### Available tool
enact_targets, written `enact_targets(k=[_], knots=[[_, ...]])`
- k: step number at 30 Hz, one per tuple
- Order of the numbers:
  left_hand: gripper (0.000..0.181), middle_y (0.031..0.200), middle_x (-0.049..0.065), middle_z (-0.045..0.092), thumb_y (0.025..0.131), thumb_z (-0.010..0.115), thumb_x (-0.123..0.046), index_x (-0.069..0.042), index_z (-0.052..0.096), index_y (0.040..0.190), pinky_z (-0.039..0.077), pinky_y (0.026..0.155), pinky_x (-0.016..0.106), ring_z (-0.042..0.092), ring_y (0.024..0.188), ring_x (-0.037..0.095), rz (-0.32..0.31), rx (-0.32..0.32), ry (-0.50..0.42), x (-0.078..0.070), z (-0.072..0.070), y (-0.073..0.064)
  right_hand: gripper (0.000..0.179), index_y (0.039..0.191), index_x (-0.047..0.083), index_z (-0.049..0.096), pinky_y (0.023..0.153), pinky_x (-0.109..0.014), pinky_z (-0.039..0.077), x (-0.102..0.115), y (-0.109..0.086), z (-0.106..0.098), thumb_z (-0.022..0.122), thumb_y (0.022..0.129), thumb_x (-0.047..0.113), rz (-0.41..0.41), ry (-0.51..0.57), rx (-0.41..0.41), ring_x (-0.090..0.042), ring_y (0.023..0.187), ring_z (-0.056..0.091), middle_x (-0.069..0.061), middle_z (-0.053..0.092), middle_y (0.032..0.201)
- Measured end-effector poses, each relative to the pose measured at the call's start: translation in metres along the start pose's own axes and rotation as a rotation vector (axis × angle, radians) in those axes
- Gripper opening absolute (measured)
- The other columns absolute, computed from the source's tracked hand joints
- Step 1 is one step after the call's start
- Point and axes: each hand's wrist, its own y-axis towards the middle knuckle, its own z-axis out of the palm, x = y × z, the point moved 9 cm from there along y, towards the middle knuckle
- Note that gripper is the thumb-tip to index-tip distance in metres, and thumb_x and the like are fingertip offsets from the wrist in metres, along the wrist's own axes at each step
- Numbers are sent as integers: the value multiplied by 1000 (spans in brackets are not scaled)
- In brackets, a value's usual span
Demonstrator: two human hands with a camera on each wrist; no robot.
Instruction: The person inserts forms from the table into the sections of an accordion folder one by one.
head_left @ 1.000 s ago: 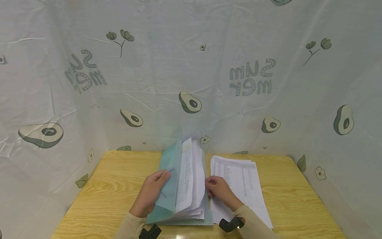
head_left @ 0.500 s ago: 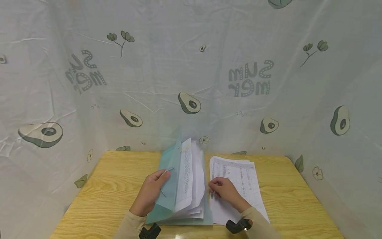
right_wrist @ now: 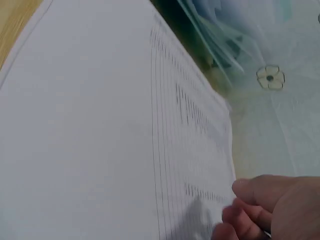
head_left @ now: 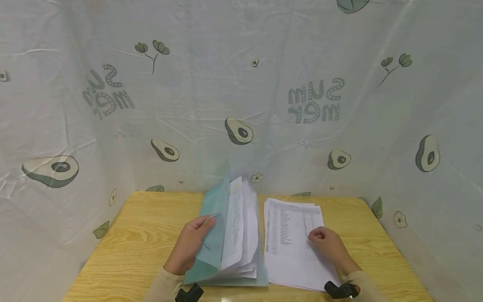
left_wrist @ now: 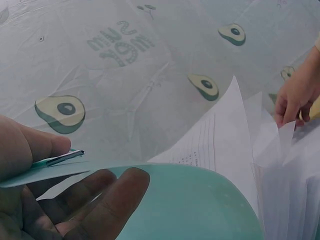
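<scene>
My left hand (head_left: 190,239) pinches the raised front cover of a pale teal plastic folder (head_left: 211,241), thumb on one face and fingers on the other. A thin cord or strip shows on the cover by the thumb. White printed sheets (head_left: 235,226) fan out inside the folder, some standing up, as the left wrist view also shows. To the right lies a stack of loose printed sheets (head_left: 288,260) with a table of rows. Over its right part my right hand (head_left: 332,249) hovers, fingers loosely curled with nothing visible in them. Its shadow falls on the paper (right_wrist: 100,120).
A wooden table (head_left: 151,226) bears everything. Behind and at both sides hangs a pale curtain (head_left: 203,84) printed with avocados, close to the table's back edge. A black camera is strapped to each wrist.
My right hand has moved right, from the edge of the folder's sheets to above the right part of the loose stack. The left hand and the folder have stayed nearly still.
</scene>
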Motion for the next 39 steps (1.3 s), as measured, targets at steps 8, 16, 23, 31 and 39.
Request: enact_targets(k=[8, 16, 23, 31, 39], knots=[[47, 107, 14, 71, 106, 60, -33, 1, 63, 138, 59, 69, 33, 68, 87, 18, 20, 3, 3, -3, 2, 0, 47, 114, -13, 55, 69, -34, 47, -33, -1, -20, 72, 94, 26, 134, -57, 46, -28, 86, 56, -19, 60, 98], [47, 104, 11, 70, 106, 59, -35, 1, 64, 137, 59, 68, 34, 68, 85, 18, 9, 17, 4, 3, 3, 4, 35, 100, -9, 60, 64, -32, 43, -39, 3, -19, 75, 91, 22, 188, -90, 82, -25, 80, 55, -13, 60, 88], [48, 119, 15, 68, 106, 60, -36, 1, 64, 137, 59, 73, 33, 66, 97, 18, 10, 4, 13, 3, 4, 6, 33, 97, -7, 63, 67, -33, 43, -38, 7, -17, 78, 90, 21, 204, -124, 122, -27, 82, 55, -13, 60, 88], [50, 113, 15, 69, 106, 60, -37, 0, 63, 138, 60, 70, 35, 68, 90, 19, -10, 22, 13, 5, 7, 7, 35, 96, -6, 62, 67, -34, 43, -42, 9, -16, 80, 88, 22, 225, -124, 135, -28, 82, 55, -13, 59, 87], [50, 116, 15, 69, 106, 59, -38, 1, 63, 138, 59, 72, 35, 67, 94, 19, -8, 23, 10, 8, 8, 10, 30, 94, -4, 62, 66, -33, 41, -40, 8, -17, 79, 89, 21, 208, -121, 117, -26, 81, 54, -11, 58, 85]])
